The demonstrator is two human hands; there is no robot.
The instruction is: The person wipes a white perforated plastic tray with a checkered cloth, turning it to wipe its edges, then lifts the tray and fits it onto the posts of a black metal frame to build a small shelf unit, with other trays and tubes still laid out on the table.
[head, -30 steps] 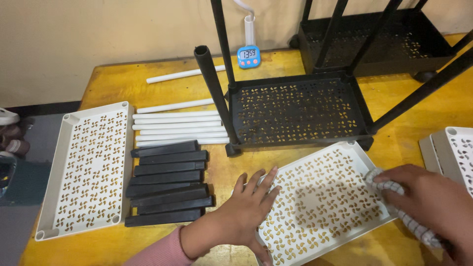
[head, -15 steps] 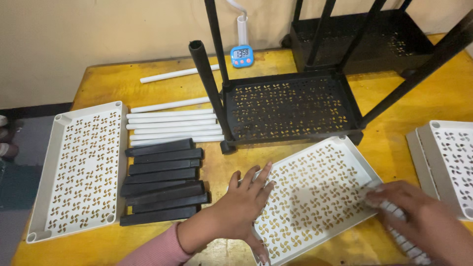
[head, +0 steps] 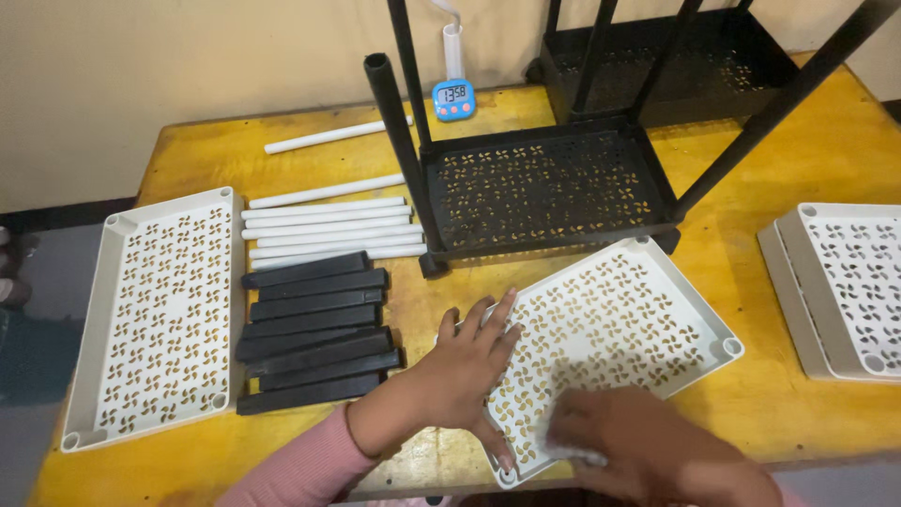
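**Ana:** Hands first: what are they doing on that white perforated plastic tray (head: pixel 615 343)?

**Ben:** The left hand (head: pixel 460 380) is lying flat, fingers spread, pressing on the tray's near-left corner, grasping nothing. The right hand (head: pixel 643 446) is blurring at the tray's near edge; something pale is showing under it, but I cannot tell whether it is gripping anything.

**Ana:** And the tray is sitting where?

**Ben:** It is lying askew on the yellow wooden table (head: pixel 760 413), just in front of the black perforated metal shelf frame (head: pixel 549 192). Left of the tray, the flat black plastic bars (head: pixel 314 329) are lying in a row; behind those, the white round tubes (head: pixel 328 225).

**Ana:** How is it likely handling?

**Ben:** I'm judging it light and stiff, a thin pierced panel with a raised rim, likely sliding easily on the smooth tabletop. The rim or the round corner sockets are looking like the firmest places to hold.
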